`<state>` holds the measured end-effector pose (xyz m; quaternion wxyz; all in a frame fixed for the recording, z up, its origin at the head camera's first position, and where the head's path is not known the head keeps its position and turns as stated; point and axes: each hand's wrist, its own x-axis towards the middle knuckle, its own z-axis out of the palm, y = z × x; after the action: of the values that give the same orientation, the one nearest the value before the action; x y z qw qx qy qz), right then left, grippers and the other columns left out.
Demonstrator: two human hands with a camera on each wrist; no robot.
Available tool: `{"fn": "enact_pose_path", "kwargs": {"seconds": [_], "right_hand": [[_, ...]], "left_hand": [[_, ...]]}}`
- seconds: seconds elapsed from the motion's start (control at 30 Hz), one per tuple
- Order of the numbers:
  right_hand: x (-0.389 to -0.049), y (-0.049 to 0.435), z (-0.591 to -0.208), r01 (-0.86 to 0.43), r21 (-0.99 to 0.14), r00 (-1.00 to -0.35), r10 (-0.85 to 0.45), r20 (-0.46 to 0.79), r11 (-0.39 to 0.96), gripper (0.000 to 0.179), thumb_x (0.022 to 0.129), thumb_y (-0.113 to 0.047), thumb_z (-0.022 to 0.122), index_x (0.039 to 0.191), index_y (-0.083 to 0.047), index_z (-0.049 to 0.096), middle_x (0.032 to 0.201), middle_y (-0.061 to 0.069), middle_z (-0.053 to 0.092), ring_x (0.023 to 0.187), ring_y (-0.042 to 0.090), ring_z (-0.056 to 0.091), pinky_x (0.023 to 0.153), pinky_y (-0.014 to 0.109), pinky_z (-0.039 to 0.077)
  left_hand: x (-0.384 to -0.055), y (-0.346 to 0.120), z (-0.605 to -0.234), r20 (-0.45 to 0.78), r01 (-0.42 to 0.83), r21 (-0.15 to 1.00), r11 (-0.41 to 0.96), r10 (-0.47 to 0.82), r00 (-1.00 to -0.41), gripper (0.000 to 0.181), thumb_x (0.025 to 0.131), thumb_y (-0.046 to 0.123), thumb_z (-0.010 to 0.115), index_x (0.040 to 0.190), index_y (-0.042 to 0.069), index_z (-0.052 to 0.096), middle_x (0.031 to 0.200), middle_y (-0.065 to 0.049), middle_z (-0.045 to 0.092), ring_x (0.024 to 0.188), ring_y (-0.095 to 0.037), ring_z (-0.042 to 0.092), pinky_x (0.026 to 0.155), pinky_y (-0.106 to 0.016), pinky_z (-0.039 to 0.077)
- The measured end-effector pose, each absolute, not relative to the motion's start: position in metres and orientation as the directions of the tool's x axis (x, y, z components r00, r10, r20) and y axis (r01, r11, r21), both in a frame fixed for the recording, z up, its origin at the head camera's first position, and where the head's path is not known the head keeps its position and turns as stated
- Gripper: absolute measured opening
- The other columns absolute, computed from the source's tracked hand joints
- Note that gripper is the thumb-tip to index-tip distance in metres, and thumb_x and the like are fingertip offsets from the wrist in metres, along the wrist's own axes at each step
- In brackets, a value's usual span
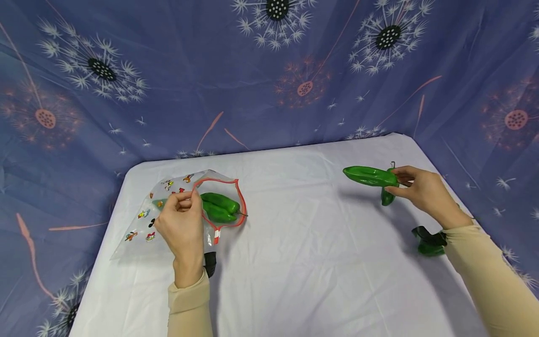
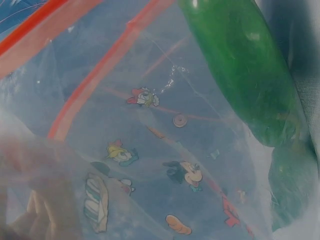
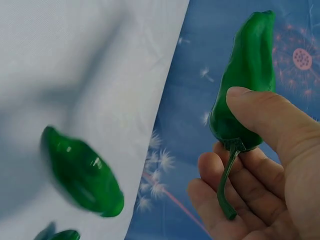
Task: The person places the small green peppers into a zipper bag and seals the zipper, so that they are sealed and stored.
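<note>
My left hand point(image 1: 181, 227) pinches the red-edged mouth of a clear plastic zip bag point(image 1: 128, 250) printed with small cartoon figures. The mouth gapes toward the right, and green peppers point(image 1: 221, 206) show inside it. In the left wrist view, one bagged pepper point(image 2: 240, 65) lies along the right side, partly behind the film. On the right, my right hand point(image 1: 429, 194) grips another green pepper point(image 1: 366, 176) by its stem end, raised over the table. The right wrist view has the thumb pressed on this pepper point(image 3: 245, 65), its stem hanging over the fingers.
Beneath the right hand a loose green pepper point(image 1: 388, 195) lies on the white-covered table point(image 1: 294, 262). One more pepper point(image 1: 430, 249) is partly hidden beside the right sleeve. A blue dandelion-patterned cloth point(image 1: 252, 93) hangs around the table's back and sides.
</note>
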<state>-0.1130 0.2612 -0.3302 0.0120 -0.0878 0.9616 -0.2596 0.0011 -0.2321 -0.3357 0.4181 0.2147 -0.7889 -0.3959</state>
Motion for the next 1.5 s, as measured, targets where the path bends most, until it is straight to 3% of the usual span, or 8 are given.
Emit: {"fn": "enact_pose_path", "kwargs": {"seconds": [0.23,0.63,1.5], "right_hand": [[-0.117,0.233,-0.328,-0.161,-0.539,-0.977,-0.211,-0.031,0.827,0.053,0.091,-0.029,0.082,0.133,-0.001,0.064,0.121,0.03,0.069,0.113,0.044,0.065,0.086,0.055,0.053],[-0.119,0.192,-0.33,-0.185,-0.61,-0.961,-0.273,-0.053,0.77,0.052,0.092,-0.032,0.082,0.133,-0.005,0.066,0.122,0.024,0.069,0.117,0.039,0.064,0.088,0.051,0.054],[-0.126,0.098,-0.321,-0.288,-0.704,-0.907,-0.42,-0.016,0.649,0.043,0.087,-0.019,0.085,0.126,-0.005,0.07,0.115,0.01,0.073,0.111,0.03,0.067,0.093,0.046,0.053]], "left_hand": [[0.002,-0.233,-0.335,0.486,-0.013,0.805,0.593,-0.672,-0.558,0.012,0.091,0.007,0.073,0.084,-0.003,0.077,0.062,-0.011,0.07,0.051,0.014,0.047,0.056,-0.018,0.039],[0.002,-0.232,-0.335,0.482,-0.014,0.806,0.591,-0.671,-0.563,0.013,0.092,0.007,0.074,0.085,-0.003,0.077,0.061,-0.011,0.069,0.05,0.013,0.048,0.054,-0.015,0.039],[0.0,-0.232,-0.336,0.477,-0.005,0.812,0.583,-0.67,-0.569,0.013,0.091,0.007,0.074,0.084,-0.003,0.077,0.062,-0.012,0.07,0.051,0.014,0.048,0.055,-0.017,0.039]]}}
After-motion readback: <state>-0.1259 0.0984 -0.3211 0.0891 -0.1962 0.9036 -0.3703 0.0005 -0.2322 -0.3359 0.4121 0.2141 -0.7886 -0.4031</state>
